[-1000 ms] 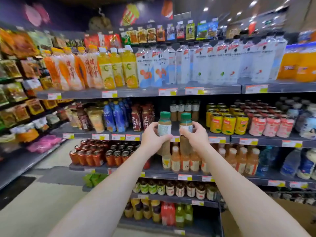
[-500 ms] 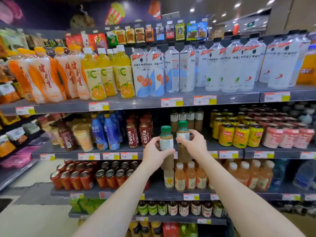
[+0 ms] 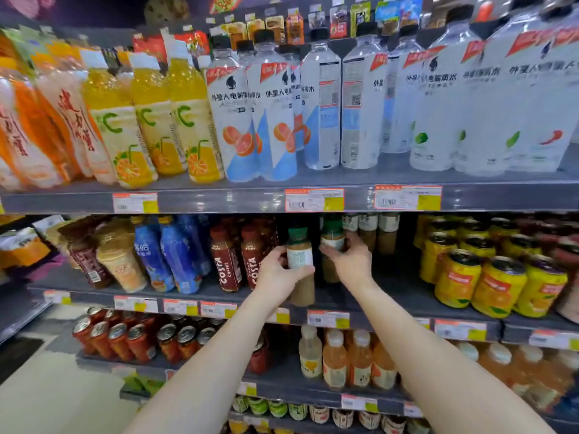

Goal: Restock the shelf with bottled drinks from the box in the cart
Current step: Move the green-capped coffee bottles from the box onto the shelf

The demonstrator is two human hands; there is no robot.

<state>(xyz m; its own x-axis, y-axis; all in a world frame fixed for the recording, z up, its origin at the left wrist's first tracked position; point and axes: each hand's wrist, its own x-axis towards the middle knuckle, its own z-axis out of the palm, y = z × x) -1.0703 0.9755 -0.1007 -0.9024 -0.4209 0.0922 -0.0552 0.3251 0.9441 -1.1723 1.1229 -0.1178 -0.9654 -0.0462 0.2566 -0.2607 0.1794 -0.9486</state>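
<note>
My left hand [image 3: 279, 275] grips a tan bottled drink with a green cap [image 3: 300, 256], its base near the front edge of the middle shelf [image 3: 394, 297]. My right hand [image 3: 351, 261] grips a second green-capped bottle [image 3: 332, 238] further in, in the gap on that shelf. Three like bottles [image 3: 369, 227] stand at the back of the gap. Neither the box nor the cart is in view.
Costa coffee bottles [image 3: 225, 261] stand just left of the gap, yellow fruit jars [image 3: 498, 277] to its right. Large water bottles [image 3: 322, 101] and orange juice bottles [image 3: 150, 120] fill the shelf above. Red cans [image 3: 125, 336] and small orange bottles [image 3: 344, 361] sit on the shelf below.
Both hands have moved forward with their bottles, from in front of the shelving into the gap on the middle shelf. My view has come closer to the shelves.
</note>
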